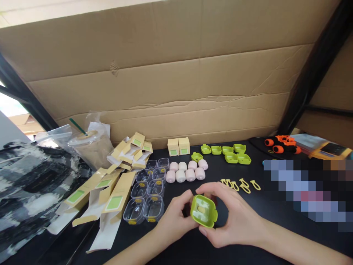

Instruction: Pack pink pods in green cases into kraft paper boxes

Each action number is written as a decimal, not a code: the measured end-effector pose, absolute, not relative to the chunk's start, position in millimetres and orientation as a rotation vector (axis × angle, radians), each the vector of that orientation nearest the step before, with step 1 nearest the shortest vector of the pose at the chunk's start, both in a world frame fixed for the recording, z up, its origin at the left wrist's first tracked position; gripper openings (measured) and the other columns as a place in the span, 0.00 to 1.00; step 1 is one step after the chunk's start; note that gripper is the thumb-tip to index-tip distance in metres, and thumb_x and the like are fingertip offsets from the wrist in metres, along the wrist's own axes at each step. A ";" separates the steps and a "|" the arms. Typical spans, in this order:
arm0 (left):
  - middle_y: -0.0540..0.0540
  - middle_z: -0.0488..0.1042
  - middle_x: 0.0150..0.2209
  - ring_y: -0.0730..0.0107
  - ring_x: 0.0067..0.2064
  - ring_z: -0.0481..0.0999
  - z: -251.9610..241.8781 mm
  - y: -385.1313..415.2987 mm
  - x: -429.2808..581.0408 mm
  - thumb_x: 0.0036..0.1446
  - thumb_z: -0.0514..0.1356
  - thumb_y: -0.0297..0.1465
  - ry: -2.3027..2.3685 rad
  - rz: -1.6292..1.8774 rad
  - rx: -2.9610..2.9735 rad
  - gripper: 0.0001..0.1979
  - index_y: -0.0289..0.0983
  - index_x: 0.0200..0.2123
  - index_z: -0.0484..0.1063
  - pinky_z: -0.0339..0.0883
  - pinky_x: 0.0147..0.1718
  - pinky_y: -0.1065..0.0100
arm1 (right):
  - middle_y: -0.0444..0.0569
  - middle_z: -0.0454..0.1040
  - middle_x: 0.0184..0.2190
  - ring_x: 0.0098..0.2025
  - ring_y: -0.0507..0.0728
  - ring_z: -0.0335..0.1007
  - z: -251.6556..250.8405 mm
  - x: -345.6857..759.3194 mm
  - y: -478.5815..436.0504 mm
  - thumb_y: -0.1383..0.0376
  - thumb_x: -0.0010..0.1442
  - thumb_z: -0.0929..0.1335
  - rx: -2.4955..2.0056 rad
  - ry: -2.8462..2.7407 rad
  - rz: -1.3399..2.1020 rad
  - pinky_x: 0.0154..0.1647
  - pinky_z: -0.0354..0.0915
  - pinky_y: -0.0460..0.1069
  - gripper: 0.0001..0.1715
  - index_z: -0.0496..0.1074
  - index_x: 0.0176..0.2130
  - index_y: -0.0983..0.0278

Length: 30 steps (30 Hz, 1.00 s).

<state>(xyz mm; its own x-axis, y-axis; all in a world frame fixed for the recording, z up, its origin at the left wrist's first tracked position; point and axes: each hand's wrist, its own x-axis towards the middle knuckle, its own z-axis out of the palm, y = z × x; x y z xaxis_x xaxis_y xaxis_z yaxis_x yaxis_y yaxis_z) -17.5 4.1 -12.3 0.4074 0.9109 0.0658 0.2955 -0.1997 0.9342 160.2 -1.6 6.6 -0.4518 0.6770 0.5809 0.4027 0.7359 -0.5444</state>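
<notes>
Between my two hands is a small green plastic lid (204, 211), hollow side towards me, with a tab on its right edge. My right hand (237, 215) grips it with fingers on top and the thumb below. My left hand (178, 213) closes on its left side, its fingertips partly hidden. Beyond the hands sit several pale pink and white rounded earbud-like cases (190, 175) in two rows. Several clear plastic boxes (153, 208) with yellow clasps stand in pairs to their left. Several yellow loops (244, 188) lie above my right hand.
More green lids (232, 158) lie at the back of the black table (176, 254). Two small cartons (173, 147) stand near the cardboard wall (176, 81). Opened cartons (118, 197) and a bagged drink cup (89, 147) are on the left; an orange toy car (284, 143) is on the right.
</notes>
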 end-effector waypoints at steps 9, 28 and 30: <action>0.57 0.58 0.22 0.76 0.25 0.56 -11.4 0.8 -16.3 0.46 0.62 0.32 1.041 0.797 1.703 0.15 0.39 0.23 0.54 0.50 0.24 0.73 | 0.45 0.74 0.33 0.33 0.57 0.72 4.1 160.7 -6.1 0.69 0.40 0.67 -0.720 -2.022 0.428 0.34 0.67 0.49 0.28 0.63 0.44 0.59; 0.37 0.78 0.38 0.66 0.33 0.78 -13.5 -5.7 -11.1 0.57 0.57 0.42 0.627 0.816 0.734 0.21 0.31 0.46 0.70 0.68 0.39 0.63 | 0.50 0.73 0.44 0.43 0.60 0.70 11.7 174.1 21.2 0.60 0.49 0.73 -0.912 -2.439 0.444 0.44 0.66 0.55 0.30 0.66 0.52 0.59; 0.38 0.78 0.37 0.66 0.32 0.78 -12.2 -6.9 -12.1 0.58 0.58 0.37 0.659 0.831 0.684 0.17 0.32 0.46 0.69 0.67 0.38 0.63 | 0.50 0.72 0.43 0.42 0.58 0.70 12.0 175.6 28.7 0.57 0.56 0.69 -0.881 -2.356 0.534 0.43 0.67 0.53 0.29 0.63 0.55 0.59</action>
